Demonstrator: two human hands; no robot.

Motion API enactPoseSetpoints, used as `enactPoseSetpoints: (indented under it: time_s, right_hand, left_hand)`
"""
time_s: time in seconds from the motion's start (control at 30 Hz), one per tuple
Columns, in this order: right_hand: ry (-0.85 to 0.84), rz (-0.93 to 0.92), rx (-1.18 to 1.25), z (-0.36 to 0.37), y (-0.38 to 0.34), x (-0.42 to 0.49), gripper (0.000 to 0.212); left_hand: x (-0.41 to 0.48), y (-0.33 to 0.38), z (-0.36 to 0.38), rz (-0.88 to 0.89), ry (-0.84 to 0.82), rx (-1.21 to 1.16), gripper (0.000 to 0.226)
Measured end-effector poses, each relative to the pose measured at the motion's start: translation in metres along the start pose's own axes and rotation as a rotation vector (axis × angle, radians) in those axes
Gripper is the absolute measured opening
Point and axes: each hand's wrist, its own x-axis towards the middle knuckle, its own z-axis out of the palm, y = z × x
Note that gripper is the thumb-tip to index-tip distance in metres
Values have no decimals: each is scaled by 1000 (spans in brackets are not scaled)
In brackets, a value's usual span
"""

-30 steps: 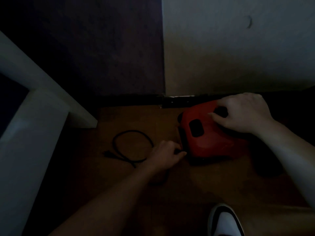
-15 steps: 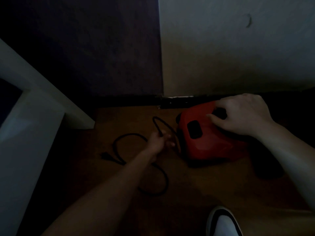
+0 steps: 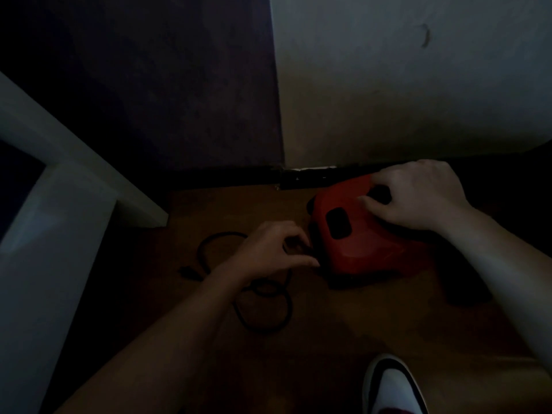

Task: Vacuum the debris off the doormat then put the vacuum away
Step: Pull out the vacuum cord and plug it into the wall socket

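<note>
Red vacuum [image 3: 358, 243] sits on the wooden floor [image 3: 343, 339], its far end against the baseboard [image 3: 310, 174], long axis running left-right across my view. My right hand [image 3: 418, 195] is on top of it, fingers curled into the dark handle recess, steadying the body. My left hand [image 3: 268, 249] is at the vacuum's left end, thumb and fingers closed in a pinch on the power cord [image 3: 263, 318] right where it leaves the housing (dim, so I read the pinch as likely). The cord loops lie left of the vacuum, plug [image 3: 189, 271] farthest left. I judge the next move runs along the cord's exit line at that left end; the left hand is the nearer one.
</note>
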Motion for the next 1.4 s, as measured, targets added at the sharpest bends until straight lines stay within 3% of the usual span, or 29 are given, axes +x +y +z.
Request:
enactPoseSetpoints:
  time_s: [0.13, 0.43, 0.7, 0.8, 0.9, 0.97, 1.07, 1.13, 1.2, 1.3, 1.4]
  right_hand:
    - [16, -11, -9, 1, 0, 0, 47]
    - [10, -10, -5, -1, -1, -1, 43]
    - [5, -1, -15, -1, -2, 2, 46]
    - [11, 1, -20, 1, -1, 3, 46]
    - [15, -4, -15, 3, 0, 1, 48]
    - [26, -21, -9, 5, 1, 2, 51]
    - [24, -26, 2, 4, 2, 2, 51]
    - [28, -25, 0, 4, 1, 2, 49]
    - [27, -19, 1, 3, 1, 2, 47]
    - [21, -15, 0, 3, 0, 2, 46]
    - [17, -6, -9, 2, 0, 2, 47]
  left_hand:
    - [2, 8, 3, -34, -46, 61, 19]
    - [10, 19, 25, -363, -195, -130, 20]
    - [16, 1, 62, -797, -369, -466, 25]
    - [14, -11, 75, -885, -281, -576, 12]
    - [22, -32, 72, -963, 17, -772, 14]
    - [28, -34, 59, -873, 179, -865, 13]
    - [28, -21, 30, -528, 293, -778, 43]
    - [22, -17, 11, -258, 242, -581, 52]
    - [15, -17, -3, -93, 123, -291, 44]
    - [9, -10, -3, -50, -53, 136, 46]
    - [8, 6, 9, 23, -100, 344, 36]
